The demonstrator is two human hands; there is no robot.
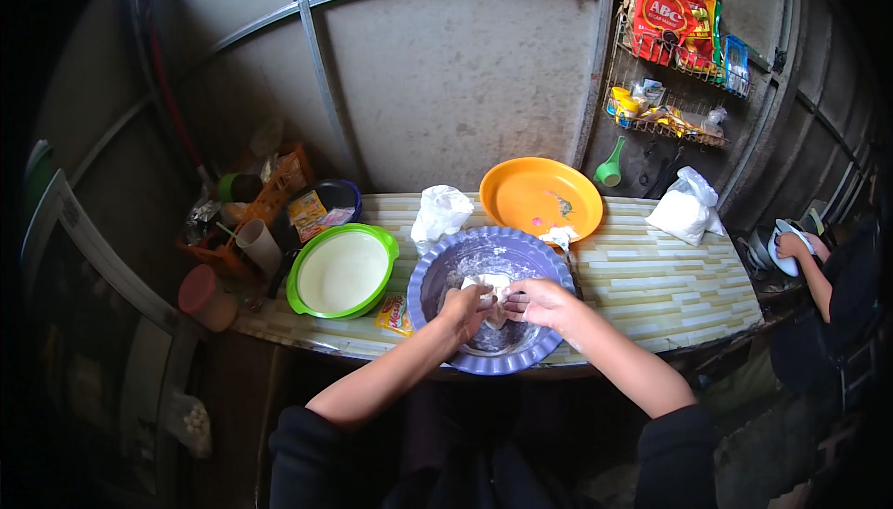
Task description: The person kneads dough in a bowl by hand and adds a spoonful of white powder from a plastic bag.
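A lump of white dough (pixel 490 284) is held between my two hands over a purple basin with a fluted rim (pixel 427 261). My left hand (pixel 462 311) grips the dough from the left, its thumb along the top edge. From the right, my right hand (pixel 538 303) holds it with bent fingers. Part of the dough hangs down between the hands. White flour coats the basin's inner wall in patches. To the basin's right, a spoon (pixel 562 238) with a white clump on it leans at the rim of an orange oval tray (pixel 513 188).
Left of the basin are a green-rimmed bowl (pixel 342 272), a yellow seasoning packet (pixel 395 315) and an orange basket (pixel 279 184). A white plastic bag (pixel 441 212) stands behind it. Another bag of white powder (pixel 682 210) lies right. A person's hand (pixel 792 245) holds a white vessel far right.
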